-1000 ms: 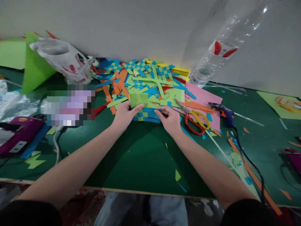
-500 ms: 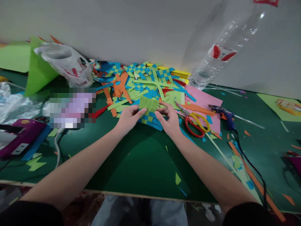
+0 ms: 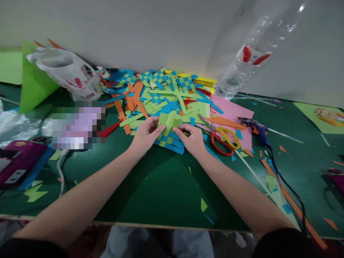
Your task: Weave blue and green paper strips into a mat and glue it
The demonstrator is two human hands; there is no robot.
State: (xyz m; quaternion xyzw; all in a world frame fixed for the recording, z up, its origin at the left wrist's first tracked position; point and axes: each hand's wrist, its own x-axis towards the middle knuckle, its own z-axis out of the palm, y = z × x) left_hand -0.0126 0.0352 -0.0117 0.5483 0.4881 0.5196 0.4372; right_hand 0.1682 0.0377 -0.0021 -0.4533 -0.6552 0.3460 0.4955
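Note:
Between my hands is a piece of woven paper (image 3: 170, 140), a blue and green checker with loose green strips standing up at its far side. My left hand (image 3: 146, 136) pinches its left edge, thumb on top. My right hand (image 3: 192, 139) has thumb and fingers closed on a green strip at the right. Just behind lies a heap of green, blue and orange paper strips (image 3: 163, 100), with several woven checker pieces among them. Scissors (image 3: 221, 138) with one red and one yellow handle rest right of my right hand, blades pointing away to the left.
A blue glue gun (image 3: 259, 132) with a black cord lies at right, near pink paper (image 3: 233, 109). A clear plastic bottle (image 3: 249, 57) leans at the wall. At left are a white plastic bag (image 3: 70, 73), a blurred-out lilac object (image 3: 83, 123) and a purple device (image 3: 23, 161).
My right thumb and fingers have closed on a green strip, where before they were apart. The green strips now stand more separated. The view has shifted slightly.

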